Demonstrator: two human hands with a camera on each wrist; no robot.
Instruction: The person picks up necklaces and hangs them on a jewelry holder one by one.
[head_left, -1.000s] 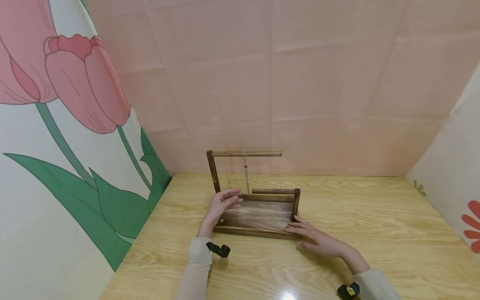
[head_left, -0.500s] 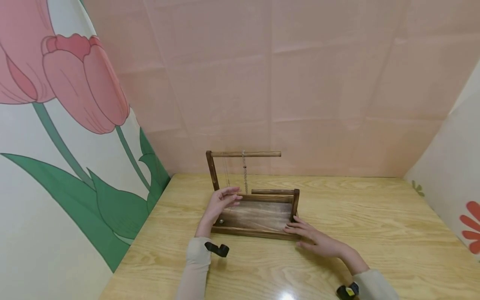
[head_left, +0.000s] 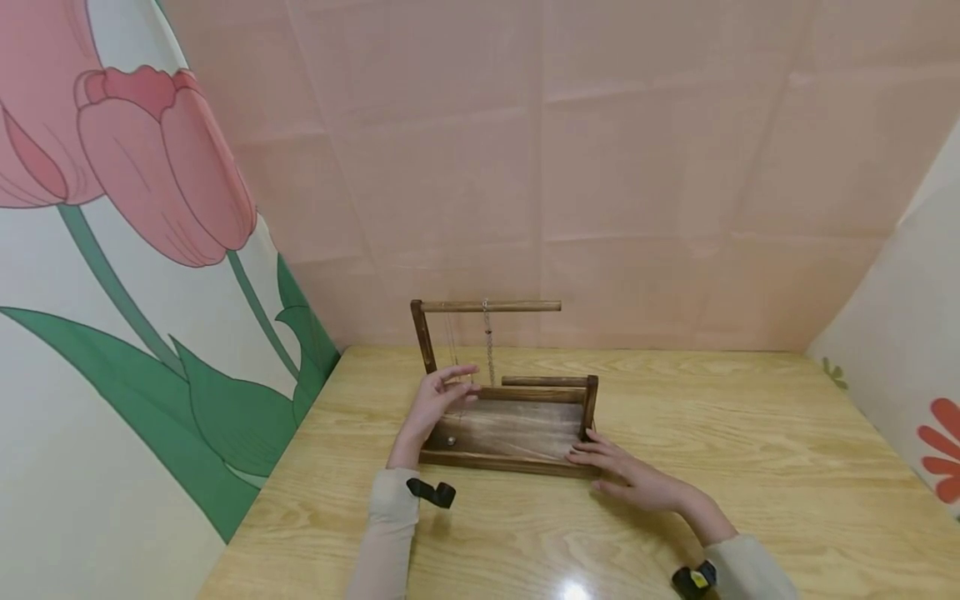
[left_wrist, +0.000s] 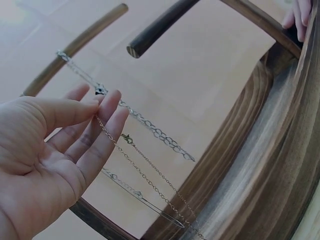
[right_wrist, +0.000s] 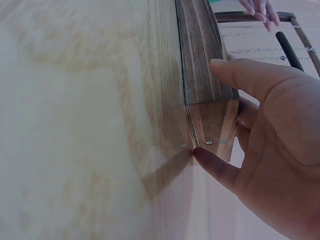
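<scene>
A brown wooden jewelry stand [head_left: 510, 465] with a tray base sits on the table. My left hand [head_left: 433, 408] is over its left side, its thumb and fingertips pinching a fine gold-toned chain necklace [left_wrist: 140, 172]. The chain hangs in two strands; a small clasp shows on one. A small shiny round piece [head_left: 451, 441] is seen low at the tray's left; whether it belongs to this chain I cannot tell. A thicker silver chain [head_left: 490, 346] and a thin necklace [left_wrist: 140, 194] hang behind. My right hand [head_left: 628, 475] holds the stand's front right corner, thumb against the front board.
The stand's upper bar [head_left: 525, 307] reaches right from a left post, its right end free. A shorter lower bar [head_left: 546, 381] reaches left from the right post. The wood-grain table [head_left: 750, 433] backs onto a pink cloth wall [head_left: 600, 167].
My left hand has risen slightly, and its index finger and thumb have spread a little. The small round piece has shifted right inside the tray. My right hand stays at the corner.
</scene>
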